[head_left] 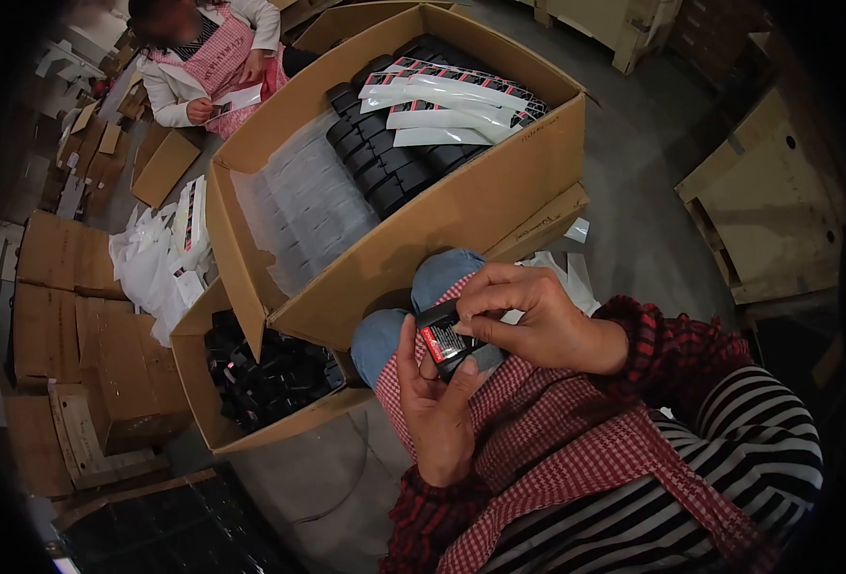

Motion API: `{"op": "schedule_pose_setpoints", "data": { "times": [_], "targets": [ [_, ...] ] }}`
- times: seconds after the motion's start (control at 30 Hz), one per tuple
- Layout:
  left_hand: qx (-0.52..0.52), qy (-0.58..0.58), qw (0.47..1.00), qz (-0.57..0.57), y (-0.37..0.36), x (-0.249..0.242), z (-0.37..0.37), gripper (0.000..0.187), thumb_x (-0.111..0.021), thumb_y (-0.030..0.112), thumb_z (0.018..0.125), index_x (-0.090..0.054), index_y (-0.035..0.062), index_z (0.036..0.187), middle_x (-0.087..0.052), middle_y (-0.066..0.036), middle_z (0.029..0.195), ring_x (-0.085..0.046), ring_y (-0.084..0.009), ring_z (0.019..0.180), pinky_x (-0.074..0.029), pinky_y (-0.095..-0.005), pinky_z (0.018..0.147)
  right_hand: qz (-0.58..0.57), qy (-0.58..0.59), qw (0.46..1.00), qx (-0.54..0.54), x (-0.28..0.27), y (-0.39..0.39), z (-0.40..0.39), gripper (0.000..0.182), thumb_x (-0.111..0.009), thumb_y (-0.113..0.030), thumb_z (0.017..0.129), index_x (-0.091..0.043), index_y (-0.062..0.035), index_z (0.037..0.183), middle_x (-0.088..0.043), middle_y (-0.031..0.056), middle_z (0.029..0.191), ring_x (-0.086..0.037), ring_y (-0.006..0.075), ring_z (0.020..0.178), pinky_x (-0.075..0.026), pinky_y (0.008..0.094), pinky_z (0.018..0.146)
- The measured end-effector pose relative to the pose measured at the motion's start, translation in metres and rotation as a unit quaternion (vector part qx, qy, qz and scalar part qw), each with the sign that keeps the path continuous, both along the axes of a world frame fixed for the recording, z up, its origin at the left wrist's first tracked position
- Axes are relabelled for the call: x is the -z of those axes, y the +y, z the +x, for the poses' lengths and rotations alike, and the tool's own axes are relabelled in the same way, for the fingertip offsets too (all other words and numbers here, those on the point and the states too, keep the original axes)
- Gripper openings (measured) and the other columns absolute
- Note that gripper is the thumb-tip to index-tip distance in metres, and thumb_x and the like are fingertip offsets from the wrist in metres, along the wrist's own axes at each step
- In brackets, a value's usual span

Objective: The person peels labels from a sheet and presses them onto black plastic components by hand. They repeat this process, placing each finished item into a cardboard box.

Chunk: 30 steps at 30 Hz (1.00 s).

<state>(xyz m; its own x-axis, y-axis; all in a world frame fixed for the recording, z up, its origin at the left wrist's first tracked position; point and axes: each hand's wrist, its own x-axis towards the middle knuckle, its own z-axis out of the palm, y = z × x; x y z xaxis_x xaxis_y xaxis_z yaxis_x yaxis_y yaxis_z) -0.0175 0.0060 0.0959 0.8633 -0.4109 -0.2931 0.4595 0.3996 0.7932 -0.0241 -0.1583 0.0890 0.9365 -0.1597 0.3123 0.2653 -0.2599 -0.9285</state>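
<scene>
A large box holding black parts stands beside a smaller carton. Above a seated person's lap, left hand and right hand meet at a black plastic piece: the left holds it, the right's fingertips bunch at its label, their grip unclear.

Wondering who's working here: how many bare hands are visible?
4: the wearer's left hand and right hand, at a small black plastic piece; the lower hand and upper hand of a white-jacketed co-worker. Others may be hidden.
</scene>
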Motion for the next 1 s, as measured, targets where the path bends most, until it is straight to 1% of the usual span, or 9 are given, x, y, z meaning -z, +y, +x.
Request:
{"op": "schedule_pose_setpoints", "data": {
  "times": [0.17,0.3,0.47,0.6,0.87,1.0],
  "targets": [
    [-0.002,-0.023,1.0,0.005,-0.0001,0.0033,-0.0011,0.072,-0.058,-0.007,0.089,-0.023,0.01,0.149,-0.054,-0.01,0.129,-0.059,-0.0146,0.108,-0.058,-0.0297,0.084,-0.006,-0.044,0.999,0.007,-0.0017,0.0011,-0.0016,0.013,-0.074,-0.002,0.078,-0.071,-0.0029,0.091,-0.065,0.0063,0.085,-0.06,0.0139,0.066,-0.047,0.0255,0.055],
    [0.002,-0.023,1.0,0.007,-0.0004,0.0018,-0.0012,0.071,-0.058,-0.007,0.089,-0.023,0.0099,0.149,-0.054,-0.009,0.129,-0.058,-0.0151,0.11,-0.057,-0.0308,0.086,0.002,-0.07,0.998,0.002,0.0006,0.0004,-0.0021,0.014,-0.074,-0.001,0.078,-0.071,-0.0027,0.091,-0.064,0.0062,0.085,-0.06,0.0132,0.067,-0.047,0.0251,0.055],
    [0.002,-0.013,1.0,0.004,-0.0015,0.0005,-0.0039,0.071,-0.057,-0.006,0.09,-0.021,0.0109,0.15,-0.053,-0.01,0.13,-0.056,-0.0165,0.114,-0.054,-0.0331,0.091,0.011,-0.04,0.999,0.011,-0.0001,0.001,-0.0041,0.013,-0.074,0.0,0.077,-0.071,-0.0026,0.09,-0.063,0.0052,0.083,-0.06,0.0107,0.063,-0.047,0.0235,0.054],
    [-0.008,-0.012,1.0,-0.004,-0.0038,-0.0011,-0.0057,0.073,-0.056,-0.006,0.091,-0.019,0.0121,0.151,-0.052,-0.01,0.131,-0.055,-0.0174,0.115,-0.053,-0.035,0.092,0.016,-0.039,0.999,0.023,-0.001,0.0031,-0.0033,0.012,-0.074,0.0,0.077,-0.07,-0.0024,0.089,-0.063,0.0053,0.082,-0.059,0.0105,0.061,-0.047,0.0224,0.052],
    [-0.016,-0.022,0.999,-0.018,-0.0015,0.007,-0.0091,0.074,-0.055,-0.006,0.091,-0.017,0.0137,0.152,-0.052,-0.01,0.132,-0.054,-0.0201,0.118,-0.051,-0.0411,0.096,-0.003,-0.024,0.999,0.042,-0.0043,0.0072,-0.0021,0.011,-0.072,0.001,0.077,-0.069,-0.0004,0.087,-0.063,0.0069,0.082,-0.062,0.0131,0.062,-0.051,0.0239,0.054],
    [-0.02,-0.019,0.999,-0.027,-0.0012,0.008,-0.0093,0.074,-0.055,-0.007,0.091,-0.018,0.014,0.151,-0.052,-0.011,0.132,-0.054,-0.0206,0.119,-0.05,-0.0424,0.097,-0.006,-0.015,0.999,0.037,-0.0051,0.0078,-0.0013,0.01,-0.071,0.002,0.077,-0.069,-0.0001,0.087,-0.063,0.0073,0.082,-0.062,0.0138,0.063,-0.05,0.0243,0.055]
  ]
}}
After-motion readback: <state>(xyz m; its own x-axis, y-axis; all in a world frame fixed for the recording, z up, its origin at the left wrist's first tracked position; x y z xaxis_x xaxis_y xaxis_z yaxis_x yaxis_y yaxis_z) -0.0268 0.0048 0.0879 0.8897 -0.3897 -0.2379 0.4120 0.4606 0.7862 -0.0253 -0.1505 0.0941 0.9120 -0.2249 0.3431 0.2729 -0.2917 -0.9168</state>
